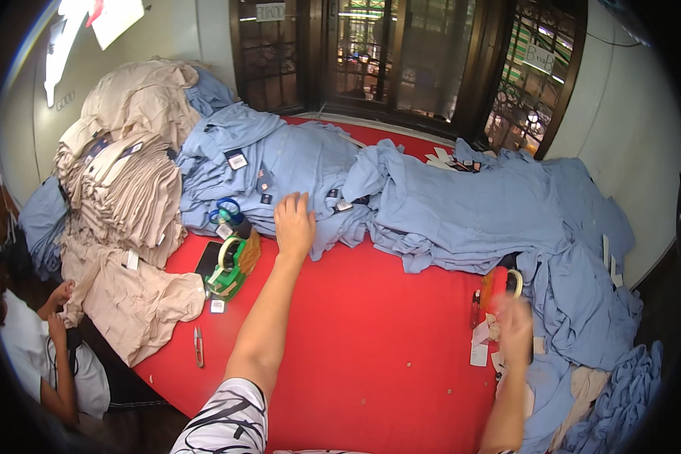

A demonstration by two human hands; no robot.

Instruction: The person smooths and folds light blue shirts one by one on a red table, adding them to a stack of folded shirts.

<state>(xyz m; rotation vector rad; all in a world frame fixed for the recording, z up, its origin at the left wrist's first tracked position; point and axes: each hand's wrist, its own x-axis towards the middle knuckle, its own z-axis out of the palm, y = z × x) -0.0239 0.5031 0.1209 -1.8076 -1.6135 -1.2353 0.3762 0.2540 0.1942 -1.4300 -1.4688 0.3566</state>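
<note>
My left hand (293, 225) reaches forward with its fingers stretched out and nothing in them that I can see. It is at the near edge of a long heap of light blue garments (295, 163) with dark and white tags; whether it touches the cloth I cannot tell. My right hand (513, 325) is smeared by motion at the right side, close to a roll of tape (515, 282) and some paper tags (479, 354). Its fingers do not show clearly. More blue garments (583, 303) lie just beyond it.
Beige garments (129, 189) are stacked at the left, one spread (140, 303) over the table edge. A green tape dispenser (231, 278), blue-handled scissors (225, 210) and thread snips (198, 346) sit on the red table (356, 340). Another person (45, 356) handles beige cloth at the left.
</note>
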